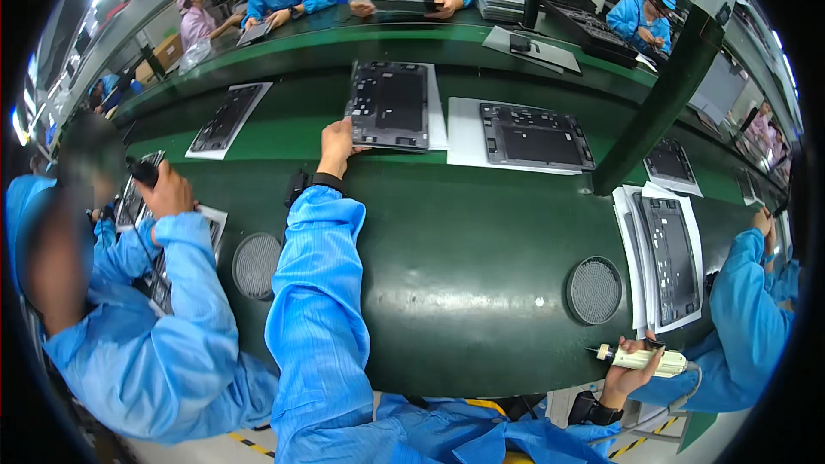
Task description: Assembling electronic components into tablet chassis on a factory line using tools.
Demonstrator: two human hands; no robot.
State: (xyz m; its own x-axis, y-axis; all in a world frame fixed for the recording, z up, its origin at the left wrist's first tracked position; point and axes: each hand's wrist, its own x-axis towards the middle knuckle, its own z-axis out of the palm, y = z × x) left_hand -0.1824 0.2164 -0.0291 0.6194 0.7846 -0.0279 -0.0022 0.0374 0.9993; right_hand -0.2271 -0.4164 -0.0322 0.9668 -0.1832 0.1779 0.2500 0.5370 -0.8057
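Note:
My left hand (336,148) reaches far forward across the green bench, closed on the lower left edge of a black device casing (391,106). Small white patches and a large dark rectangle show on that casing, and a white sheet (436,112) lies partly under it. At the lower right, my right hand (634,368) is wrapped round a cream electric screwdriver (666,363). Its dark bit points left, and a grey cable trails from its back end. Beside the right hand, another black casing (673,258) rests on stacked white sheets (633,271).
Two round screw trays (257,265) (594,290) sit on the green bench (464,249). More casings (537,136) (228,118) lie along a far strip. A dark green post (657,107) rises at right. Co-workers in blue sit left (155,318), right (748,301) and opposite.

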